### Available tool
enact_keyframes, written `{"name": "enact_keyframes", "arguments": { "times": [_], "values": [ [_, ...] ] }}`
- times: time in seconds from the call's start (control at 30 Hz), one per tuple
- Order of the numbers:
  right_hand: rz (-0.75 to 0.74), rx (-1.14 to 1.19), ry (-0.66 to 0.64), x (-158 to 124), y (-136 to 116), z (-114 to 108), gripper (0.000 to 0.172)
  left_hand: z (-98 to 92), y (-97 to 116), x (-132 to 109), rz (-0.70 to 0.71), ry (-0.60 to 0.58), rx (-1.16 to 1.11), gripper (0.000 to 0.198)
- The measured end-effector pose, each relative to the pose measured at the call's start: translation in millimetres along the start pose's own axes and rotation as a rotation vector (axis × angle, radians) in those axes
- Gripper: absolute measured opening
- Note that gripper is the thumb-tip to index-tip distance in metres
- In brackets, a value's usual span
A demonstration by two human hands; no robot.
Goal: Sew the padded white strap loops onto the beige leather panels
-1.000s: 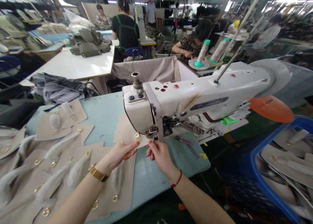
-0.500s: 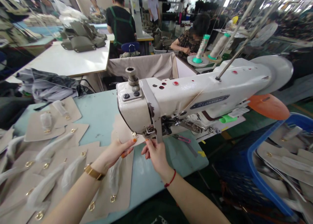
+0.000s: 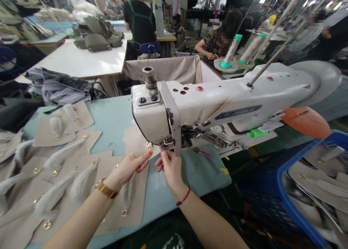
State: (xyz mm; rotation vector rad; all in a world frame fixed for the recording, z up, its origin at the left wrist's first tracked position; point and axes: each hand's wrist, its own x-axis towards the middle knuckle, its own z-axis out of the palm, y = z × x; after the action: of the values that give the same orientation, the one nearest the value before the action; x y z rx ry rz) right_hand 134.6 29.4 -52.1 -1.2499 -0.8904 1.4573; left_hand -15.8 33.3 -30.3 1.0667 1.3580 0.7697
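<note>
A beige bag panel (image 3: 133,139) with gold hardware (image 3: 149,145) lies under the head of a white sewing machine (image 3: 206,100). My left hand (image 3: 132,167) pinches its near edge, thumb on top and fingers beneath, just below the gold hardware. Close to the presser foot, my right hand (image 3: 172,169) has thumb and forefinger closed on the panel's right-hand edge, the other fingers curled. The machine head and its guard bar hide the needle and the stitching spot.
More beige panels with wrapped handles (image 3: 84,182) overlap across the left of the pale green table (image 3: 114,114). Pink-handled snips (image 3: 204,153) lie right of the machine head. A blue basket (image 3: 281,180) at right holds similar panels. Co-workers sit beyond the machine.
The view has shifted slightly, so the scene sits a little further right and higher. Both hands keep their grip by the presser foot, with barely any movement of the panel.
</note>
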Motion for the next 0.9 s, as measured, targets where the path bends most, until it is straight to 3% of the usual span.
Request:
{"name": "enact_keyframes", "arguments": {
  "times": [0.33, 0.67, 0.9],
  "values": [
    [0.014, -0.036, -0.055, 3.5, -2.1, -7.9, 0.04, 34.2, 3.6, -26.6, 0.031, 0.182, 0.001, 0.052],
    [-0.012, -0.116, -0.071, 8.8, -5.1, -26.1, 0.047, 88.0, -1.3, -47.1, 0.063, 0.364, 0.105, 0.055],
    [-0.02, -0.319, -0.187, 20.9, -20.7, -46.0, 0.049, 124.1, -9.1, -48.6, -0.082, 0.403, 0.171, 0.057]
  ]
}}
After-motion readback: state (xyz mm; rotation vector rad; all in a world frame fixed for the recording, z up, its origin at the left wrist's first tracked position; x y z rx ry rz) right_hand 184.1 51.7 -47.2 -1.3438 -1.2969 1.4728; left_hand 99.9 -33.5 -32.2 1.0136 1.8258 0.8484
